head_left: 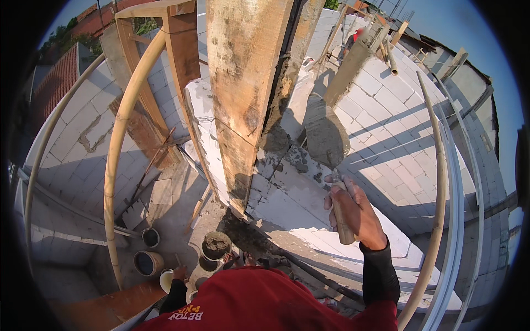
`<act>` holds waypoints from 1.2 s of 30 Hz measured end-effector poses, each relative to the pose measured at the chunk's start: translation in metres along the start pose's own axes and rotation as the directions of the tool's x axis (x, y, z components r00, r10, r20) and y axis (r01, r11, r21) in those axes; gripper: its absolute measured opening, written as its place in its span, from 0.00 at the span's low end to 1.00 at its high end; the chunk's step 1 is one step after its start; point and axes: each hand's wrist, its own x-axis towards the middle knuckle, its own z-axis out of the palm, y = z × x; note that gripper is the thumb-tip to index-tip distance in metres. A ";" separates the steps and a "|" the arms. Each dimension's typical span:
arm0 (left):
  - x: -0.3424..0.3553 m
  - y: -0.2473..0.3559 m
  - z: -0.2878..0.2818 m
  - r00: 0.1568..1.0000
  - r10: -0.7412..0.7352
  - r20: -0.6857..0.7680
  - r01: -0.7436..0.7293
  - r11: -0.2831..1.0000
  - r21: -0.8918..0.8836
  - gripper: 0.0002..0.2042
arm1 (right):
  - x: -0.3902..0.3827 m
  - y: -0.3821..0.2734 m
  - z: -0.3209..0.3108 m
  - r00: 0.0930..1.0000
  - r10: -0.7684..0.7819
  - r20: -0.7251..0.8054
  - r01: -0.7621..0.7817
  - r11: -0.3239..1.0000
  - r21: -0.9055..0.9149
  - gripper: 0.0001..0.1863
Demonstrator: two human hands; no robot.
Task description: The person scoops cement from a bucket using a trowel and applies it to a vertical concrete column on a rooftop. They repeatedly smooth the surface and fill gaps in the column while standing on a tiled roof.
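My right hand (358, 212) is closed round the wooden handle of a trowel (326, 135), whose wide, mortar-smeared blade points up and away from me. The blade is over a white block wall top (290, 193) with grey mortar lumps (298, 160), beside an upright timber formwork board (236, 83) and its rough mortar seam. Low on the left, my left hand (179, 273) grips a pale, rounded container (166, 281), partly hidden at my side. Below the formwork stands a bucket of mortar (216, 246).
Bamboo poles (117, 165) curve up at left and right. A timber frame (182, 44) stands left of the formwork. Two more buckets (147, 263) sit below. Block walls (381, 132) surround the area. A person in red (351, 41) is in the far background. Metal rails (450, 231) run at right.
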 end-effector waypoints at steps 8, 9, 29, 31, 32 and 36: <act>0.005 0.028 0.007 0.847 -0.424 0.320 0.507 0.825 -0.249 0.25 | -0.027 0.094 0.110 0.964 0.181 0.196 -0.267 0.674 0.689 0.25; 0.001 0.063 0.011 0.652 -0.685 0.325 0.754 0.541 -0.371 0.23 | -0.022 0.089 0.118 0.968 0.181 0.174 -0.251 0.661 0.707 0.25; 0.031 0.362 0.006 0.926 0.027 0.377 0.259 0.681 -0.685 0.26 | 0.050 0.046 0.130 0.987 -0.155 0.038 0.123 0.891 0.436 0.30; 0.026 0.287 0.010 0.897 0.024 0.441 0.321 0.649 -0.689 0.32 | 0.024 0.073 0.107 0.988 -0.094 0.119 -0.021 0.693 0.721 0.28; 0.020 0.262 0.007 0.883 -0.030 0.468 0.372 0.654 -0.659 0.30 | 0.012 0.086 0.105 0.985 -0.079 0.157 -0.088 0.549 0.831 0.27; 0.002 0.235 -0.002 0.847 -0.197 0.493 0.485 0.666 -0.567 0.26 | -0.004 0.113 0.146 0.965 -0.107 0.239 -0.175 0.415 0.893 0.20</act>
